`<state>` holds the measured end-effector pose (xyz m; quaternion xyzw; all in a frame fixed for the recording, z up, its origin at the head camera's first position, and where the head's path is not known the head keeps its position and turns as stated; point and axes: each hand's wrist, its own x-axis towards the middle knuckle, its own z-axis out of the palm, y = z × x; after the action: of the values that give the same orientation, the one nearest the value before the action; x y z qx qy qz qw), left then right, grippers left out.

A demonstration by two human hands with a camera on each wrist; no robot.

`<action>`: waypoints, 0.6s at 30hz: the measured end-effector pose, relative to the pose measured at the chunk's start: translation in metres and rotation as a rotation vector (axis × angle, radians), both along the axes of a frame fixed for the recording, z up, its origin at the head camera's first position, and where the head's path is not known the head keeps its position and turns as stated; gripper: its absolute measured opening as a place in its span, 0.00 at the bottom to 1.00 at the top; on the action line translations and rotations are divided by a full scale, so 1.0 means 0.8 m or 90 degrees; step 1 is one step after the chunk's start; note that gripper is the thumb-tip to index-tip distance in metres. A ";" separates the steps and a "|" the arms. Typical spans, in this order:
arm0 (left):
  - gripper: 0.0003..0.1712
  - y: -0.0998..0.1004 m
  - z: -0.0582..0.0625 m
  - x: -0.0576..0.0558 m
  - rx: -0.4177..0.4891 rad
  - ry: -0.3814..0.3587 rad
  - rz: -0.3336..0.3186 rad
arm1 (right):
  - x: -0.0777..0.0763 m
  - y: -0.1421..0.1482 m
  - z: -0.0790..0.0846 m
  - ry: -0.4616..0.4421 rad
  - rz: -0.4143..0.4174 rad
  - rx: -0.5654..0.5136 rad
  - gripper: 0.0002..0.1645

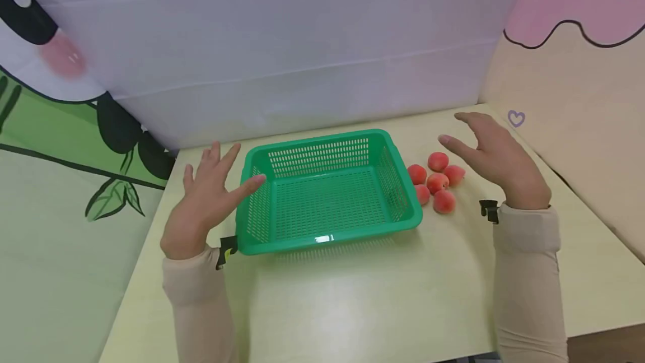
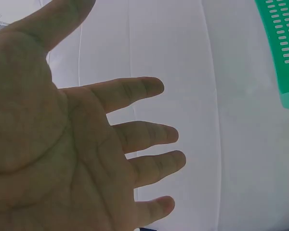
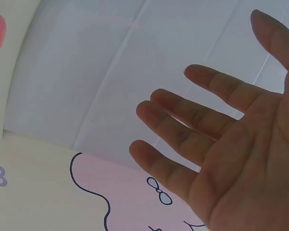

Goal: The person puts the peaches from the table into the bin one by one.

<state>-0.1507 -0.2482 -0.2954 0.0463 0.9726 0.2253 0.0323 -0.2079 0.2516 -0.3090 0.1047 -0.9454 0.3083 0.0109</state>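
A green plastic basket (image 1: 327,242) with slotted walls stands on the table, and nothing lies inside it. Several red peaches (image 1: 437,182) are clustered on the table against its right side. My left hand (image 1: 204,200) is raised at the basket's left with fingers spread; in the head view its thumb overlaps the rim. The left wrist view shows a bare palm (image 2: 86,144) and straight fingers, the basket's corner (image 2: 286,53) apart from them. To the right of the peaches my right hand (image 1: 496,156) hovers with extended fingers, and its palm (image 3: 250,154) holds nothing.
The pale table (image 1: 327,307) meets a white fabric backdrop (image 1: 302,60) at the back. Painted panels stand left (image 1: 60,240) and right (image 1: 569,111). A small black clip (image 1: 489,210) sits at the right cuff, another (image 1: 227,250) at the left.
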 end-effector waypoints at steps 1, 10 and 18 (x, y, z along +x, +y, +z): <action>0.59 0.000 -0.001 0.001 0.003 0.001 0.000 | 0.000 -0.001 -0.002 0.004 -0.002 0.009 0.54; 0.60 -0.001 -0.002 0.000 0.047 -0.018 0.009 | 0.009 0.009 -0.047 0.016 0.044 0.099 0.47; 0.59 0.018 -0.001 0.004 0.056 -0.034 -0.024 | 0.020 0.026 -0.087 0.007 0.085 0.153 0.38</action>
<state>-0.1478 -0.2340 -0.2966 0.0597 0.9597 0.2681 0.0603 -0.1921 0.2725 -0.3790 0.1698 -0.9664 0.1925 -0.0172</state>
